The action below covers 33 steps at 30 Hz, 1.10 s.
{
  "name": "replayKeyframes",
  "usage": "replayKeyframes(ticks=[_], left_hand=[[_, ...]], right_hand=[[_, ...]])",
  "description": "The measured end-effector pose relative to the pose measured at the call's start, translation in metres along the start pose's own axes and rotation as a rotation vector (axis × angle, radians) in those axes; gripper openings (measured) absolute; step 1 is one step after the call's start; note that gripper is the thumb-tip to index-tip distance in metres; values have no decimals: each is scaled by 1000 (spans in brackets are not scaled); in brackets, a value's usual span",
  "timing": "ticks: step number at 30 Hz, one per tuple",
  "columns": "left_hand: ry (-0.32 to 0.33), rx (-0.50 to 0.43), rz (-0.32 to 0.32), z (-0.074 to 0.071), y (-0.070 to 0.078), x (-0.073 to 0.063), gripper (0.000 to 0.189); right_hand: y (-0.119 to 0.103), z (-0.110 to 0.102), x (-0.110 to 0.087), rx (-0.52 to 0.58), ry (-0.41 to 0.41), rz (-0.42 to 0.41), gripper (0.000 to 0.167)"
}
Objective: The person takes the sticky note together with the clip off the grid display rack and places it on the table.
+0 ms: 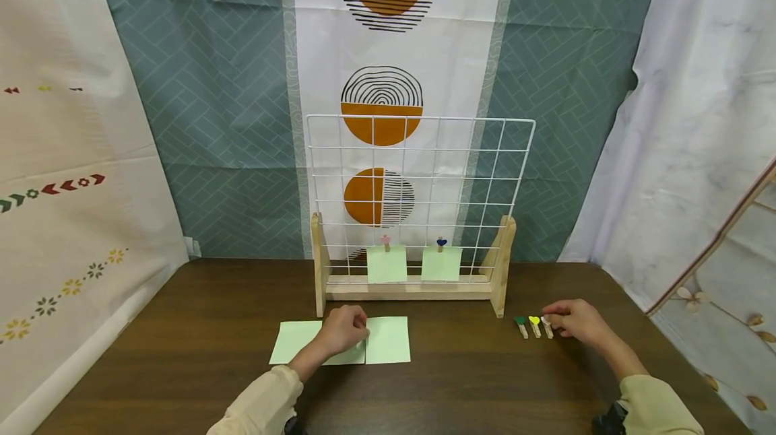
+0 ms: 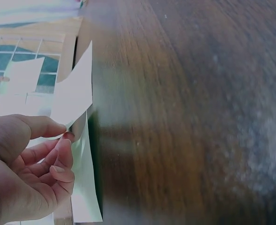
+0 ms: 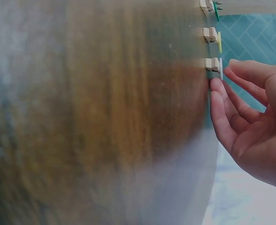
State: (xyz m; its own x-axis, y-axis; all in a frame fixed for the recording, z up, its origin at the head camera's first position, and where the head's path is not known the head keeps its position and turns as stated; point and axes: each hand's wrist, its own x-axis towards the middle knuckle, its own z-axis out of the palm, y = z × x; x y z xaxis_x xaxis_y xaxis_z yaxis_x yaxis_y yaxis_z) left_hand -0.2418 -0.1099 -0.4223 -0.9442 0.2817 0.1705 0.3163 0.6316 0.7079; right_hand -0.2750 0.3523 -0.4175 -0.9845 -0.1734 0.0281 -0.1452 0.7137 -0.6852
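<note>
My left hand [image 1: 343, 330] is over the row of pale green paper sheets. In the left wrist view its thumb and index finger pinch the edge of a sheet [image 2: 74, 93], whose far part curves up off the table. Another green sheet [image 1: 294, 341] lies to the left, partly covered by the hand. On the right, my right hand [image 1: 578, 320] is at a small wooden clothespin with a white top [image 3: 212, 64]. Its thumb and fingers are parted beside that clothespin. Alongside stand a yellow-heart clothespin [image 1: 535, 327] and a green-heart clothespin [image 1: 522, 327].
Behind the sheets stands a white wire grid [image 1: 418, 176] on a wooden stand [image 1: 412, 291]. Two green sheets hang low on it, one by a pink clothespin [image 1: 386, 242], one by a dark blue one [image 1: 441, 244]. Patterned cloths [image 1: 224, 118] surround the brown table [image 1: 461, 381].
</note>
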Motion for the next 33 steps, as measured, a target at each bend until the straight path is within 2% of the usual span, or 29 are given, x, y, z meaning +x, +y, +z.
replayKeyframes(ticks=[7, 13, 19, 22, 27, 33], left_hand=[[21, 11, -6, -1, 1, 1, 13], [69, 15, 7, -4, -1, 0, 18], [126, 28, -28, -12, -8, -4, 16], [150, 33, -46, -17, -12, -6, 14], [150, 13, -20, -24, -16, -11, 16], [187, -8, 12, -25, -13, -10, 23]], right_hand=[[-2, -3, 0, -12, 4, -7, 27], [-2, -4, 1, -30, 32, -14, 26], [-6, -7, 0, -58, 85, -43, 26], [-11, -8, 0, -128, 137, -79, 25], [-29, -4, 0, -229, 234, -130, 25], [-62, 6, 3, -165, 277, -149, 29]])
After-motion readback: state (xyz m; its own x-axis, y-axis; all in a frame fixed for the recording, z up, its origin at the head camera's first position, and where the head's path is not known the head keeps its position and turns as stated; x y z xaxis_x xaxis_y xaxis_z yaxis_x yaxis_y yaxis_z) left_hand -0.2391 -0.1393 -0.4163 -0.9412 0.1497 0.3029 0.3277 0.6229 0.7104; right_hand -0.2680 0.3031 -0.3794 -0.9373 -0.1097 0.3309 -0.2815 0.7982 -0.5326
